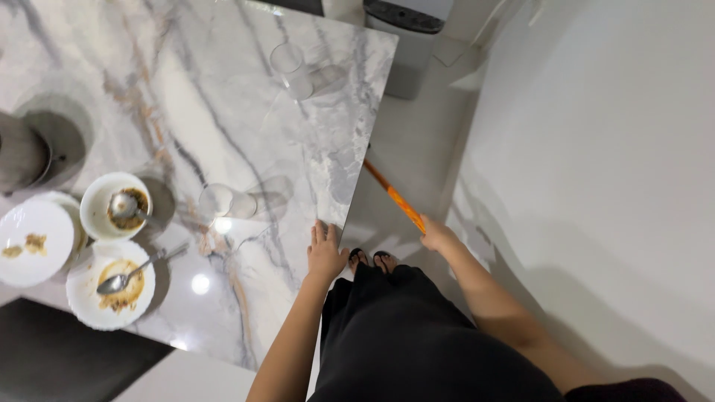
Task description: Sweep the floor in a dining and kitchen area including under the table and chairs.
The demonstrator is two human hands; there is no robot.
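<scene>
no packages, labels, signs, screens visible

Two clear glasses and perhaps three dirty plates with spoons.

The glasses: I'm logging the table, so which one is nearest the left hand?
The glass beside the dirty bowls, near the left hand; the other glass stands at the far edge.

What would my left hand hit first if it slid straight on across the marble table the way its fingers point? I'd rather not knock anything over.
Probably nothing soon: the left hand points up the bare table edge. The far glass sits left of that line, though depth is unclear.
</scene>
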